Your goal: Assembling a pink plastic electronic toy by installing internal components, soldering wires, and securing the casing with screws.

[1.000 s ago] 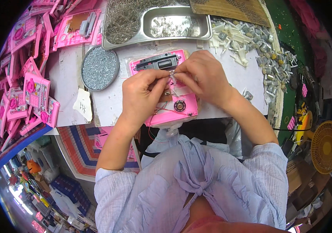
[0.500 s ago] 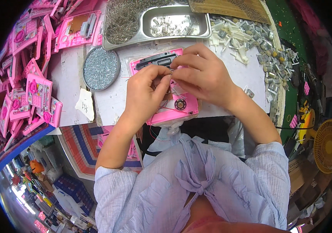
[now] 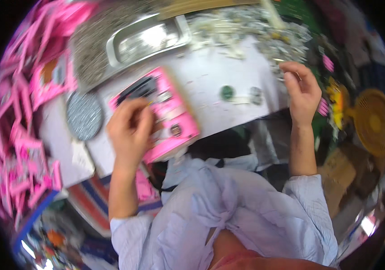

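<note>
A pink toy casing lies at a slant on the white table, with a black part, a small round dark part and other fittings inside. Over its left side, my left hand is closed in a pinch, and whatever is between its fingertips is too small to make out. Far to the right, near the table's edge, my right hand has half-curled fingers, its thumb and forefinger tips a little apart. It is nearest the front of a heap of small grey and white parts. Motion blurs the picture.
Many pink casings are piled at the left. A round dish of small metal pieces stands beside the casing, below a metal tray. A green round piece lies on the table. At the right is a yellow fan.
My right hand has left the casing and moved far right toward the grey parts. My left hand stays by the casing. The whole view has turned and shifted.
</note>
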{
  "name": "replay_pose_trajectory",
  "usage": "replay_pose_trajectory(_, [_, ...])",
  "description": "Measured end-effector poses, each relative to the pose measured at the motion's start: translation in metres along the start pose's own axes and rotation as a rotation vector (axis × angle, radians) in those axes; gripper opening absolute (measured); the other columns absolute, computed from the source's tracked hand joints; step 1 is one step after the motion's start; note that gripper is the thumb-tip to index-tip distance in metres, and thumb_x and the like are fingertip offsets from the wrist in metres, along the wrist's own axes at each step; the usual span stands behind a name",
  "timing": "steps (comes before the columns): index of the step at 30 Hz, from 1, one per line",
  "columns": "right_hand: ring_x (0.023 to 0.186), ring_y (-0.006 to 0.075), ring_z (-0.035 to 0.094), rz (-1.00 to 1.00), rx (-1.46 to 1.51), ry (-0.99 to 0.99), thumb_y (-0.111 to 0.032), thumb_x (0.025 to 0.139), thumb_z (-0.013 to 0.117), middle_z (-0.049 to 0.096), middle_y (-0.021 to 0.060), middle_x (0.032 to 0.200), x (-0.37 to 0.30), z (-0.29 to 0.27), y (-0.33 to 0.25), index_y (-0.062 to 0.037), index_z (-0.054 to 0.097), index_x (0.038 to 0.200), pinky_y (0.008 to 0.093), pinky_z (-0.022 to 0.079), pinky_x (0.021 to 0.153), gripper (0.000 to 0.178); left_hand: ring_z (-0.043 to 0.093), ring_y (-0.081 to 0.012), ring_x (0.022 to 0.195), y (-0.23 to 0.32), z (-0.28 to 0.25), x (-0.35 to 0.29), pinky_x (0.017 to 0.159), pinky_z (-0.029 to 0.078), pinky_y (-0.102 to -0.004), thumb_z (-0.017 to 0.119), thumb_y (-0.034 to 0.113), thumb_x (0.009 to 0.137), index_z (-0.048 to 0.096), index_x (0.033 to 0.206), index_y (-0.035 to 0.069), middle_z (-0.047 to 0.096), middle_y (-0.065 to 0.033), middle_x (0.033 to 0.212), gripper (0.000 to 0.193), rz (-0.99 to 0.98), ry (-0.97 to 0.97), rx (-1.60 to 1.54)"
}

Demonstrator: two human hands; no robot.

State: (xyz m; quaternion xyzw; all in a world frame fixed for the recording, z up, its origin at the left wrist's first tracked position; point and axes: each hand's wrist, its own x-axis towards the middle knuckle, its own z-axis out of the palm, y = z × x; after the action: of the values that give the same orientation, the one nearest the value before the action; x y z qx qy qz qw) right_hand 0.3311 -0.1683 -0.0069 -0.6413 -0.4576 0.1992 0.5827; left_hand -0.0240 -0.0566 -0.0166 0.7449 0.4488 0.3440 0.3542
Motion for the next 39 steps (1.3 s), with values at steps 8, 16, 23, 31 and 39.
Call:
replay_pose_trajectory(8, [0.071,0.0138,0.058,0.269,0.480,0.602,-0.014,0.098,0.068,0.066,0.0068,0.097,0.035,-0.166,0.070,-0.0057,0.042,0.148,0.0323,0.051,0.064,0.057,0.066,-0.0189,0.064,0.018,-0.002,-0.001,0.059,0.051,-0.0300,0.071,0.000,0.089,0.069,0.095,0.001,0.067,-0.0107,0.080,0.007,0.207,-0.013,0.226])
replay_pose_trajectory(16, [0.085,0.0093,0.061,0.185,0.168,0.718,-0.032,0.106,0.057,0.070,0.0068,0.101,0.037,-0.159,0.032,-0.0090,0.063,0.133,0.0250,0.049,0.077,0.036,0.063,-0.0228,0.073,0.024,-0.001,0.002,0.068,0.048,-0.0343,0.076,0.001,0.081,0.070,0.086,0.003,0.066,-0.0084,0.084,0.008,0.061,0.047,0.113])
replay_pose_trajectory(23, [0.087,0.0137,0.062,0.066,0.391,0.384,-0.011,0.096,0.064,0.065,0.0082,0.096,-0.040,-0.083,-0.006,-0.0028,0.058,0.113,0.0261,0.051,0.080,0.019,0.055,-0.0261,0.089,0.007,0.017,0.007,0.081,0.043,-0.0366,0.080,0.008,0.076,0.072,0.082,0.004,0.057,-0.0077,0.092,0.011,0.190,0.117,0.270])
replay_pose_trajectory(31, [0.062,0.0102,0.046,-0.134,0.254,-0.435,-0.003,0.079,0.078,0.056,0.0031,0.074,-0.035,0.073,-0.024,-0.0004,0.063,0.103,0.0258,0.035,0.056,0.028,0.050,-0.0259,0.093,0.006,0.024,0.010,0.083,0.032,-0.0404,0.082,0.014,0.071,0.073,0.079,0.012,0.056,-0.0035,0.094,0.012,0.169,0.106,0.339])
replay_pose_trajectory(39, [0.061,0.0123,0.054,-0.153,0.107,-0.497,-0.005,0.079,0.079,0.060,0.0059,0.077,-0.029,0.088,-0.022,-0.0014,0.065,0.100,0.0249,0.040,0.053,0.026,0.049,-0.0264,0.094,0.008,0.022,0.009,0.084,0.032,-0.0410,0.083,0.015,0.070,0.074,0.081,0.013,0.055,-0.0044,0.096,0.014,0.199,0.062,0.415])
